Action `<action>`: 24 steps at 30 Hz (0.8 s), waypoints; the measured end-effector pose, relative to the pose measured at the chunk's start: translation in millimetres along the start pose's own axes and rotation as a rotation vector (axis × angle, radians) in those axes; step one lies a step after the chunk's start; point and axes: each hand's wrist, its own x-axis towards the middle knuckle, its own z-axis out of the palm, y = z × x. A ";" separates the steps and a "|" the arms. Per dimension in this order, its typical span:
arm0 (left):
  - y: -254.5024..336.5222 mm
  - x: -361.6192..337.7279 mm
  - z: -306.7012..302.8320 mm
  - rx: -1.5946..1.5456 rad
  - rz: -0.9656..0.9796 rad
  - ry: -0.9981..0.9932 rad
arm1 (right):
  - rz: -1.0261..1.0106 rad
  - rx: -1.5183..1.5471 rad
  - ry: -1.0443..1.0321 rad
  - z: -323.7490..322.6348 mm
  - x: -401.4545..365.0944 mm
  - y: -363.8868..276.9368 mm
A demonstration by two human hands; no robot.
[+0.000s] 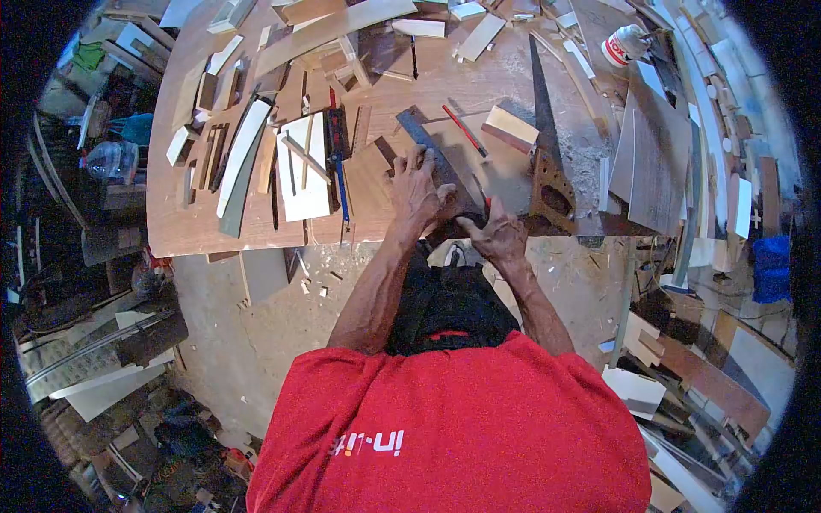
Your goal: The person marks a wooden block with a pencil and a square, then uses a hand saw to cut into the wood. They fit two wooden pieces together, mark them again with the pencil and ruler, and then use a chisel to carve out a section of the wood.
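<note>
Container print: white container [624, 44], top right, well beyond the right fingers; red capitals on the side, "OX" legible, the first letter likely F.
Shirt print: red shirt [453, 419]; white lettering upside down, "in" and a dot readable, the end lost in a fold.
Left hand: left hand [416, 195], fingers spread, unclenched, pressing on the dark flat strip [416, 128]. Strip slants from beyond the fingertips down between both hands.
Right hand: right hand [502, 236], thumb pointing at the strip's near end. Slim red-tipped tool [484, 192] at its fingers; cannot tell if grasped or only touched.
Near edge: workbench [256, 224] ends just below both wrists; floor [342, 291] beyond it, wood scraps scattered.
Room: some brown tabletop between left fingers and white board [301, 192]; narrower gap between right fingers and handsaw.
Right side: handsaw [552, 190], wooden handle close by the right fingers, blade pointing away.
Ahead: red pencil [464, 131] and wood block [510, 126] beyond the right fingertips, apart from each other.
Left side: red-and-black tool [335, 132] beside the white board, left of the left fingers; two thin sticks [304, 157] cross on the board.
Far side: offcuts crowd past the left fingertips, long plank [338, 32] among them.
</note>
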 end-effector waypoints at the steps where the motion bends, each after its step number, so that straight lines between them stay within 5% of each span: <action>1: 0.3 0.0 0.4 -0.001 -0.008 -0.005 | -0.001 0.000 0.000 0.6 -0.1 -3.4; 3: -0.1 -0.7 1.8 0.000 -0.015 -0.011 | 0.161 -0.031 -0.041 4.0 -1.1 -11.4; 9: 0.0 -4.8 0.5 0.053 -0.019 0.007 | 0.182 0.202 0.175 18.4 -2.0 -8.8; 12: -0.3 -5.0 -1.1 -0.036 -0.025 0.061 | 0.263 0.365 0.088 20.0 2.9 2.6; 19: -8.3 -6.1 1.9 -0.060 -0.020 0.040 | 0.126 0.505 0.166 23.7 -10.2 17.3; 24: -12.3 -8.1 -0.4 -0.120 -0.005 0.061 | 0.131 0.613 0.406 1.3 -3.9 47.3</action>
